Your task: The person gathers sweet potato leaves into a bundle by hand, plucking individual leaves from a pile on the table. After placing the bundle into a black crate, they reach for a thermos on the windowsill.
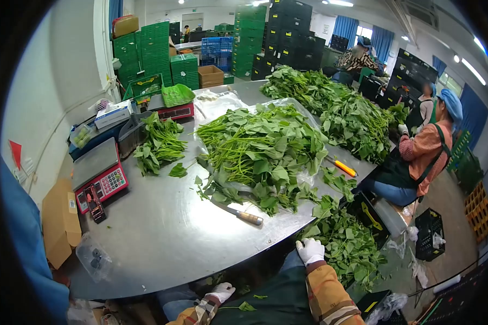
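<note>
My left hand [220, 291], in a white glove, lies on the dark apron over my lap; its fingers look loosely laid down with nothing in them. Above my right knee is my right hand [310, 251], also gloved, fingers somewhat apart and holding nothing I can see. It is beside a heap of leafy greens [352, 246] low on the right, partly hiding it. On the metal table [162, 238] ahead, a knife [246, 216] with a wooden handle points its blade under the large pile of leafy stems [265, 151]. A smaller bunch [160, 142] lies farther left.
Red scales [106, 181] and a cardboard box [61, 222] stand at the left. An orange-handled tool [344, 168] lies by the pile's right side. A co-worker [425, 151] sits at the right beside another long heap of greens [331, 103]. Stacked crates [154, 49] fill the back.
</note>
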Action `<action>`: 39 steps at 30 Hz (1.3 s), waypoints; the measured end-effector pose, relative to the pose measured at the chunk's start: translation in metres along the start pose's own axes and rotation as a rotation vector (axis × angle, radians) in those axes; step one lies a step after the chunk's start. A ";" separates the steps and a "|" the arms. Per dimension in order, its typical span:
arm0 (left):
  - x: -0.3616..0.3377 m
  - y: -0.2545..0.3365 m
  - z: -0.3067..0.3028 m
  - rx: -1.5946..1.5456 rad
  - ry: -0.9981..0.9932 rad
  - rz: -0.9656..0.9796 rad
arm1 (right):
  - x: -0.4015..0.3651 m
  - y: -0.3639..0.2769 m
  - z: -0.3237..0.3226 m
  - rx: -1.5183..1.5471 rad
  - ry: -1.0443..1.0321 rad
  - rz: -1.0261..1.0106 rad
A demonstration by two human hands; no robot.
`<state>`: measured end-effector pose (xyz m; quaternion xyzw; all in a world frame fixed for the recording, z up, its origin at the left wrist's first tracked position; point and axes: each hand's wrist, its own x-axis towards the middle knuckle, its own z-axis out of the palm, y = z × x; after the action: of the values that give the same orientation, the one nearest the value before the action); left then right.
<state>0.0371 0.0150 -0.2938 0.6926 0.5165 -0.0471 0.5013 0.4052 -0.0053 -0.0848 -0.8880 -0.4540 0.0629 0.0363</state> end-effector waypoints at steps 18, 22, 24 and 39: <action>0.001 0.000 0.000 0.046 0.051 0.060 | 0.000 0.002 0.004 0.025 0.024 -0.016; 0.001 0.000 0.000 0.033 0.044 0.049 | 0.001 0.002 0.005 0.016 0.029 -0.009; 0.001 -0.002 0.001 0.023 0.041 0.047 | 0.001 0.002 0.005 0.012 0.023 -0.005; 0.002 0.000 -0.001 0.047 -0.001 0.006 | -0.002 0.000 -0.002 0.012 0.004 -0.003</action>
<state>0.0373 0.0169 -0.2945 0.7057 0.5129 -0.0578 0.4854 0.4039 -0.0068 -0.0829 -0.8873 -0.4547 0.0636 0.0427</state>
